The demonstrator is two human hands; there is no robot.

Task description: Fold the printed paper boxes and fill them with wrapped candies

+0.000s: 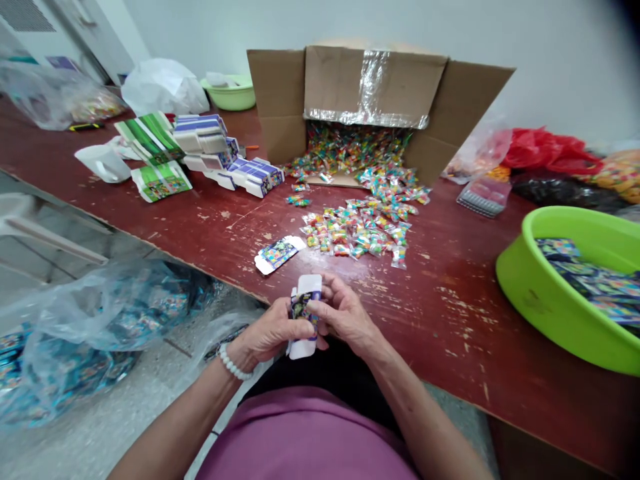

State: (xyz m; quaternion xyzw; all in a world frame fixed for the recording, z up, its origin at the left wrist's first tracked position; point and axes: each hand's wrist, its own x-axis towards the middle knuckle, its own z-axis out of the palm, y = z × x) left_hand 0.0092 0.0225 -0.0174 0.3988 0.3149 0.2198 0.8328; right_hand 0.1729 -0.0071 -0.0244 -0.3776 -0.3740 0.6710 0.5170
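Observation:
Both my hands hold a small printed paper box (303, 309) with white flaps, just off the table's near edge. My left hand (270, 333), with a white bead bracelet at the wrist, grips its lower part. My right hand (343, 315) pinches its upper side with curled fingers. A second flat printed box (278, 253) lies on the table a little beyond my hands. Past it spreads a pile of small colourful candy packets (363, 223).
A tipped cardboard carton (373, 87) spills candy at the back. Stacks of flat box blanks (200, 150) lie at left. A green basin (550, 293) with finished boxes stands at right. A clear bag of packets (75, 333) sits below left. The red table (450, 313) is worn.

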